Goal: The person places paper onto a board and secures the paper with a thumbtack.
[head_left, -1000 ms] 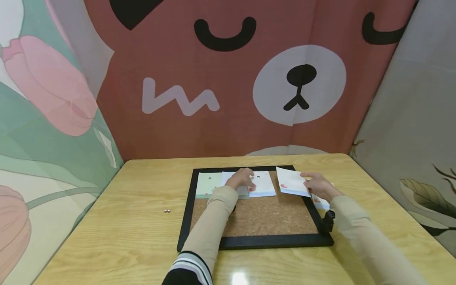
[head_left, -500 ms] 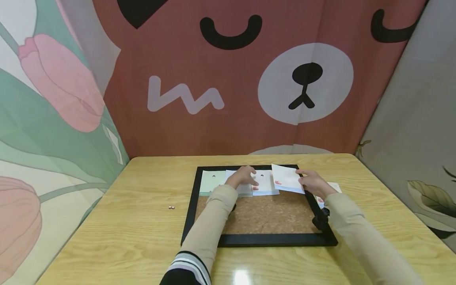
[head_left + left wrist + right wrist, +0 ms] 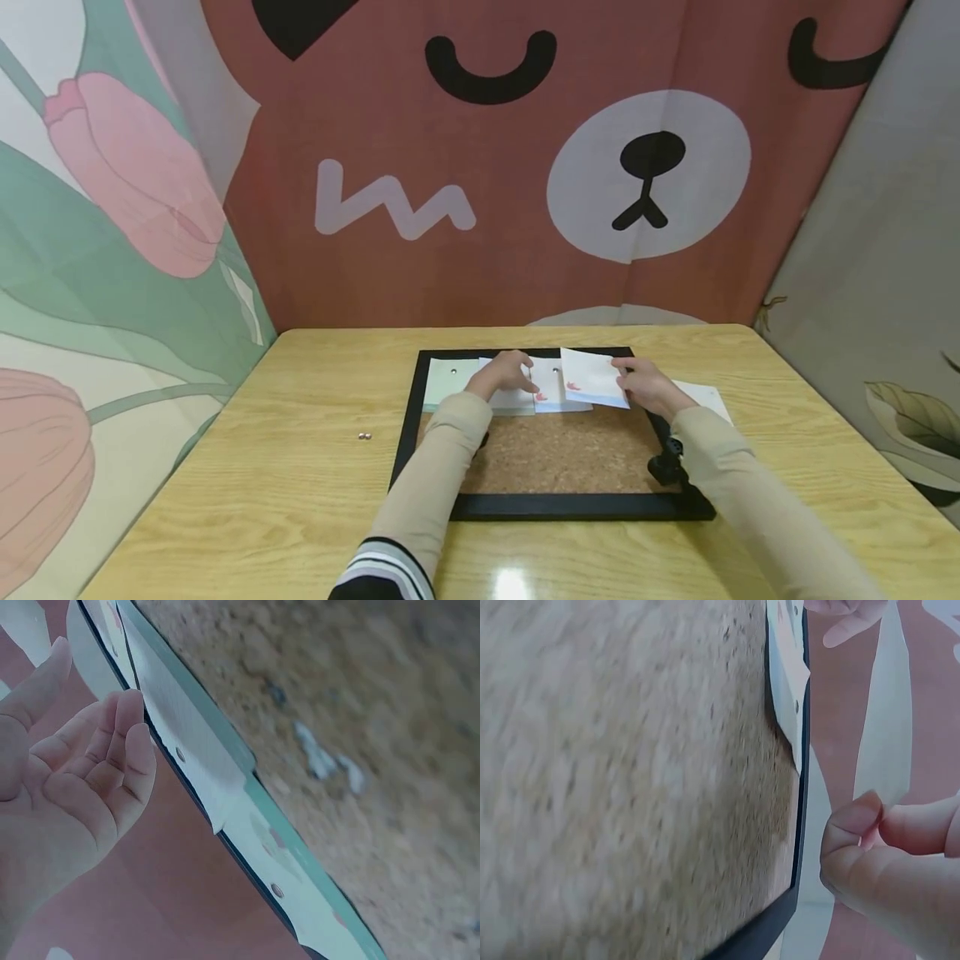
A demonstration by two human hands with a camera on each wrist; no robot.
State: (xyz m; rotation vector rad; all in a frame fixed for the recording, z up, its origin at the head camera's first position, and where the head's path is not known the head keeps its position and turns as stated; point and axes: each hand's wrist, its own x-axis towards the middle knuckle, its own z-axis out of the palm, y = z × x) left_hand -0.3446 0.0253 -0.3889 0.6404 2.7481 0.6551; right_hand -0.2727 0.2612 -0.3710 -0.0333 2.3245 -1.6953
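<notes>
My right hand (image 3: 648,387) pinches the edge of a white sheet of note paper (image 3: 588,375) with a small red print, held over the upper right of a black-framed corkboard (image 3: 570,454). In the right wrist view, thumb and fingertip meet on the paper (image 3: 889,720). My left hand (image 3: 501,375) hovers above the board's top row, its fingers loosely bent with nothing visible between them in the left wrist view. Beneath it is a pinned white note (image 3: 516,406). A green note (image 3: 442,387) hangs at the left, and another white note (image 3: 551,398) is partly overlapped by the held sheet.
Two small thumbtacks (image 3: 364,436) lie on the wooden table (image 3: 300,500) left of the board. Another paper sheet (image 3: 705,397) lies beyond the board's right edge, partly behind my right wrist. A patterned cloth (image 3: 420,283) hangs behind the table.
My right hand has carried the white sheet leftward, so it now overlaps the pinned note beside it. My left hand stays nearly in place above the top row. The head view has shifted slightly.
</notes>
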